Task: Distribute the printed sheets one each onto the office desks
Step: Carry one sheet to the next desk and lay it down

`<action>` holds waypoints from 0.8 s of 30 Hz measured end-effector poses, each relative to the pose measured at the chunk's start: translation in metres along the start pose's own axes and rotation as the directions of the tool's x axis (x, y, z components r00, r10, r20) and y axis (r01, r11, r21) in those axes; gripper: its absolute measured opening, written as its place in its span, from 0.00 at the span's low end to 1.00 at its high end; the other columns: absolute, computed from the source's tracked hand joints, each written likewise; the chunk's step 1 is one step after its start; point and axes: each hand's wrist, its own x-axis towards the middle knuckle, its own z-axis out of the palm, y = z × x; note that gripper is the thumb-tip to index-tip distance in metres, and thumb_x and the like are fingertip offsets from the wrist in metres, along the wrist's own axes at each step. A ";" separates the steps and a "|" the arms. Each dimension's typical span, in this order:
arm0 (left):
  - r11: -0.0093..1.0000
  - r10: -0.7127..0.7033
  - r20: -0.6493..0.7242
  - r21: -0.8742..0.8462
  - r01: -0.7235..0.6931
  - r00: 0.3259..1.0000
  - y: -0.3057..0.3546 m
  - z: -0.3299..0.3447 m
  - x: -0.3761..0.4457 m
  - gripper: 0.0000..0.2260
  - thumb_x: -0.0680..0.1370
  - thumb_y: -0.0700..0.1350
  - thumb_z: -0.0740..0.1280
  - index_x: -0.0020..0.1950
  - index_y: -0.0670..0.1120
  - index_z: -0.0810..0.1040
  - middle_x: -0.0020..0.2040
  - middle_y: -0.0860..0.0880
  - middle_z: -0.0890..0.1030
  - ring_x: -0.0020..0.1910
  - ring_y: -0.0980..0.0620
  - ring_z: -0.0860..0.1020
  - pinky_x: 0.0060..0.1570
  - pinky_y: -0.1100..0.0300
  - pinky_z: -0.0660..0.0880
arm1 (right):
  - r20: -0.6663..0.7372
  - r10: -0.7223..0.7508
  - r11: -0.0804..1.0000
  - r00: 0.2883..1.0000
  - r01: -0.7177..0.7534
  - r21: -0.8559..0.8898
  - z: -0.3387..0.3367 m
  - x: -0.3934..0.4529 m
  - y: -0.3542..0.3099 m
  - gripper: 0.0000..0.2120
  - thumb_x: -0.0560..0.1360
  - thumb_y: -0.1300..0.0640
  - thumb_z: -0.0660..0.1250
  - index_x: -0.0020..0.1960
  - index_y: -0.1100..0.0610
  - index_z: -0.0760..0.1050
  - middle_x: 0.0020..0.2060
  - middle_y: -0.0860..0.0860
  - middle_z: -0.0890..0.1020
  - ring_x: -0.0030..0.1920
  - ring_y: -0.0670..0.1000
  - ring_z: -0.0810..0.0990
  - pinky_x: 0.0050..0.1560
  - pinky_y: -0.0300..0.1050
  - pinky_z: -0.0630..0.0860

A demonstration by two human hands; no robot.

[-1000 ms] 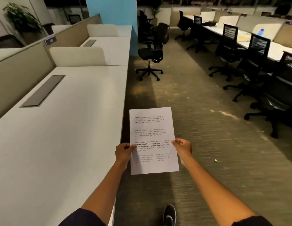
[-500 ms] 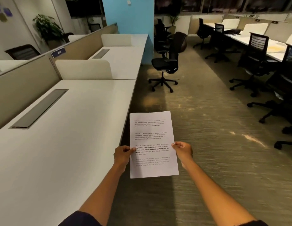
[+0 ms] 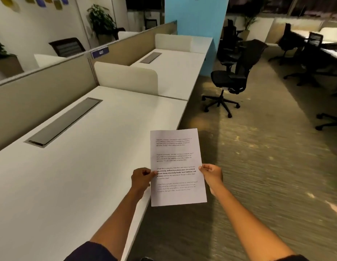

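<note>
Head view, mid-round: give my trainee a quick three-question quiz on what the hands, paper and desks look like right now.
1. True or false: the printed sheet already lies flat on the near desk.
2. Which hands have a grip on the sheet? A) left hand only B) right hand only C) both, one on each side edge
3. Fill in: the office chair stands in the aisle beside the ____ desk.

Key:
1. False: it is held up in the air at the near desk's aisle edge.
2. C
3. far
</note>
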 end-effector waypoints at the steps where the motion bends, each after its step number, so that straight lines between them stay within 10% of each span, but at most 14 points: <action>1: 1.000 -0.008 -0.016 -0.010 0.008 1.000 0.003 -0.006 0.015 0.09 0.73 0.43 0.75 0.39 0.39 0.78 0.44 0.39 0.84 0.43 0.42 0.81 0.37 0.53 0.77 | 0.022 0.000 1.000 1.000 0.000 -0.006 0.015 0.015 -0.007 0.07 0.76 0.63 0.68 0.53 0.63 0.79 0.45 0.55 0.84 0.40 0.50 0.83 0.36 0.40 0.78; 13: 0.996 -0.088 -0.309 -0.052 0.075 0.947 0.008 -0.118 0.117 0.14 0.71 0.43 0.76 0.29 0.45 0.76 0.32 0.46 0.80 0.31 0.50 0.76 0.33 0.57 0.72 | 0.286 -0.010 0.976 0.958 0.072 -0.207 0.206 0.121 -0.074 0.11 0.74 0.62 0.70 0.55 0.63 0.81 0.51 0.58 0.85 0.51 0.58 0.83 0.58 0.56 0.79; 24: 0.961 -0.243 -0.684 -0.074 0.266 0.688 -0.024 -0.200 0.117 0.14 0.69 0.45 0.78 0.32 0.37 0.78 0.31 0.43 0.77 0.33 0.48 0.72 0.38 0.49 0.74 | 0.644 -0.030 0.887 0.765 0.317 -0.335 0.375 0.130 -0.100 0.10 0.71 0.62 0.74 0.52 0.62 0.82 0.43 0.58 0.85 0.43 0.54 0.81 0.53 0.50 0.80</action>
